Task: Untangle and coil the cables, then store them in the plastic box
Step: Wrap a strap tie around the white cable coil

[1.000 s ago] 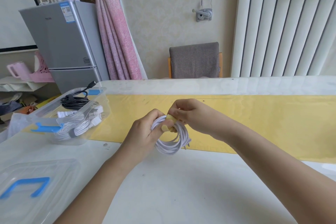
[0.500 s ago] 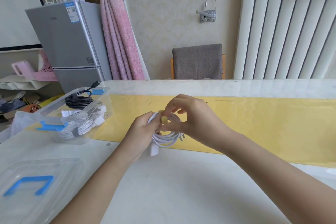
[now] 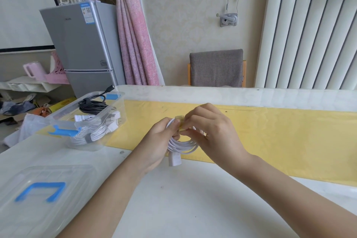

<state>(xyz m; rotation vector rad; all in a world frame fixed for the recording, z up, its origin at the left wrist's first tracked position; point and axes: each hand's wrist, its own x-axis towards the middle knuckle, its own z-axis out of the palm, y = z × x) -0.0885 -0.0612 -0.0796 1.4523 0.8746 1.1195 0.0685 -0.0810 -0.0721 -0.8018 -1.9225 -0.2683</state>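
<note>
A coiled white cable (image 3: 183, 146) hangs just above the table's middle, its white plug (image 3: 174, 158) dangling below. My left hand (image 3: 160, 141) grips the coil's left side. My right hand (image 3: 210, 133) pinches a small yellow tie strap (image 3: 180, 121) at the top of the coil. To the left stands the clear plastic box (image 3: 108, 114) with blue latches. It holds bundled white cables (image 3: 92, 133) and a coiled black cable (image 3: 92, 105).
The box's clear lid (image 3: 38, 193) with a blue handle lies at the near left on the white table (image 3: 183, 208). A yellow runner (image 3: 280, 137) crosses the table behind my hands. A grey chair (image 3: 216, 67) stands beyond the far edge, a fridge (image 3: 83, 44) at the back left.
The coil has tilted and its plug now hangs below my left hand. My right hand has shifted along the yellow strap at the coil's top. The view has shifted slightly.
</note>
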